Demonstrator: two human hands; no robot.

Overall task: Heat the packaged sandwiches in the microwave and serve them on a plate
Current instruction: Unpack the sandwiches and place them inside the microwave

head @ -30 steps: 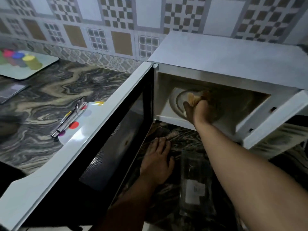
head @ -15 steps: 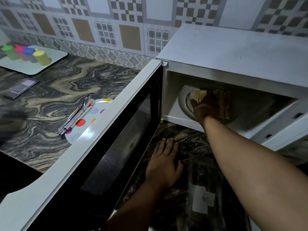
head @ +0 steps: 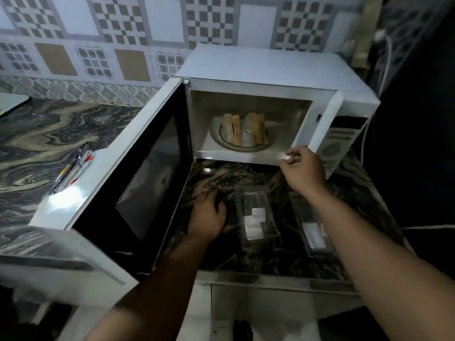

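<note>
Two sandwiches (head: 243,130) on the microwave (head: 270,77) turntable look soft and crumbly; grip gently by the crusts; right hand (head: 304,168) loosely curled, empty; left hand (head: 208,215) rests flat on the worktop (head: 246,254)

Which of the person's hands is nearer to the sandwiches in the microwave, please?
Right. The right hand hangs at the microwave's front edge, just outside the sandwiches; the left hand rests on the counter below.

Our right hand (head: 304,172) has come out of the microwave (head: 270,70) to the frame's centre right, empty, leaving two sandwiches (head: 243,129) standing on the turntable (head: 242,147).
</note>
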